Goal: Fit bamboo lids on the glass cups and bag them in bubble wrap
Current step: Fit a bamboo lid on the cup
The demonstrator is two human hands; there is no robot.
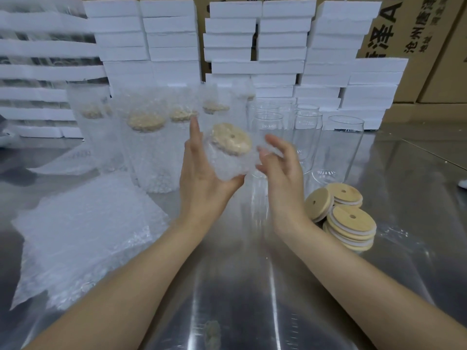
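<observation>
Holding: left hand (202,178) cradles the bagged cup (227,162) above the table (252,286), tilted, thumb curled under it; lid (231,138) fitted.
Right hand (280,173): half open, fingertips at the bag (262,147); pinching or not, I cannot tell.
Around: bare cups (345,145) just behind, loose lids (351,221) to the right.
Risk: slick wrap in a one-handed hold, so the cup may slide out onto steel.
</observation>
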